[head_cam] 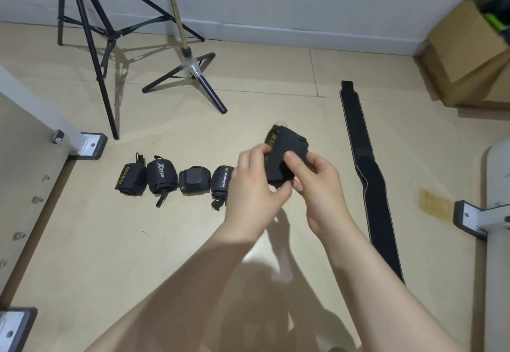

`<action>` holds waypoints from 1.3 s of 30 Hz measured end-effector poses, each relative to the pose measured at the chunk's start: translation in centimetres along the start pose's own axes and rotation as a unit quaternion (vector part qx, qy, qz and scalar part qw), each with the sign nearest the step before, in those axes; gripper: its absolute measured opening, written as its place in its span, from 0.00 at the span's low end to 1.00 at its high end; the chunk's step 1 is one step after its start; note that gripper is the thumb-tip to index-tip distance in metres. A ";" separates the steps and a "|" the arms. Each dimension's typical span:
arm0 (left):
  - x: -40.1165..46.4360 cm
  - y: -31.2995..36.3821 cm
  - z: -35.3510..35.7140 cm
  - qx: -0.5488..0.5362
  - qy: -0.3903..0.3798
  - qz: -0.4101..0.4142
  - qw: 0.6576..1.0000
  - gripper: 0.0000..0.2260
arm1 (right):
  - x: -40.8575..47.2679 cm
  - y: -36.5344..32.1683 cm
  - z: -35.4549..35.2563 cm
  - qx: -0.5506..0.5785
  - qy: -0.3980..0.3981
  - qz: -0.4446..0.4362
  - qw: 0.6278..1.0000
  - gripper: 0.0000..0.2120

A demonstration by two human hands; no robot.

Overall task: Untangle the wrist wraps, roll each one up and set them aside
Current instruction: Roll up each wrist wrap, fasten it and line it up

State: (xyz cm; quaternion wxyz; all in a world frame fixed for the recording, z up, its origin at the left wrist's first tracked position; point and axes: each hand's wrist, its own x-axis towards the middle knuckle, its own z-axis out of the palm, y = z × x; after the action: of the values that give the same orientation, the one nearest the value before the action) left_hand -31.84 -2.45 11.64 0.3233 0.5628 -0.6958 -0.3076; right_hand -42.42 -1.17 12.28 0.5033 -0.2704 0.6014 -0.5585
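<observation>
Both hands hold a rolled black wrist wrap (287, 152) with yellow lettering above the floor. My left hand (254, 188) grips its left side and underside. My right hand (314, 183) pinches it from the right, thumb on top. Several rolled black wraps lie in a row on the floor to the left: one marked XUETING (131, 180), one marked XTEP (161, 176), a plain one (194, 180), and one with a yellow diamond (222, 183) partly behind my left hand.
A long black belt (367, 172) lies stretched on the floor to the right. Black tripod legs (93, 47) and a small stand (201, 78) stand at the back. A cardboard box (469, 56) sits at the far right. White frame feet (85, 144) flank both sides.
</observation>
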 end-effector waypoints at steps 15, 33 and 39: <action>1.8 -9.8 -0.9 -0.353 -0.166 -0.270 0.880 0.15 | 5.7 6.4 2.7 0.128 -0.119 0.220 0.960 0.17; 3.4 -27.7 8.2 0.314 -0.177 0.119 0.925 0.23 | 15.1 23.6 4.2 -0.107 0.129 0.208 0.964 0.25; 2.3 -28.4 8.7 0.299 -0.164 0.104 0.934 0.25 | 13.7 25.9 3.6 -0.230 0.136 0.040 0.963 0.17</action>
State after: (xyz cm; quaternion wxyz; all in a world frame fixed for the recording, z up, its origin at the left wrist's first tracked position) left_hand -22.56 -9.23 -15.87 0.0515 0.4994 -0.8538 -0.1381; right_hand -37.79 -8.81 -15.85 0.3625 -0.2759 0.7868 -0.4164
